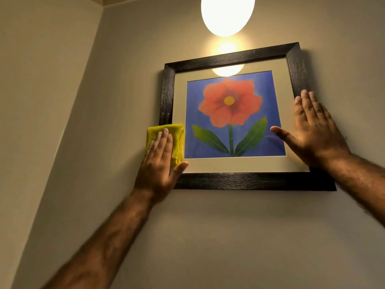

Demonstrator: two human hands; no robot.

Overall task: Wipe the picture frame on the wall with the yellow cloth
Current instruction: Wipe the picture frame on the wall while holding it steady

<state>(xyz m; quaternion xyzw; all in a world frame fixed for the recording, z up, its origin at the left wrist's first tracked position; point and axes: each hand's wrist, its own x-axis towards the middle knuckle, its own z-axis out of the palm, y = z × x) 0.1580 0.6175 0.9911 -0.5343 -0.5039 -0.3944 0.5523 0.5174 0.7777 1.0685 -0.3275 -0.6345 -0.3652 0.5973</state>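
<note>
A dark wooden picture frame (231, 57) hangs on the beige wall, holding a red flower on a blue ground behind glass. My left hand (158, 165) lies flat on a folded yellow cloth (177, 138) and presses it against the lower part of the frame's left side. The cloth hides the frame's lower left corner. My right hand (312, 130) rests flat, fingers apart, on the frame's right side, with the thumb lying across the glass.
A glowing round lamp (227, 13) hangs above the frame and reflects in the glass. The room's corner (83, 84) runs down at the left, where a second wall meets this one.
</note>
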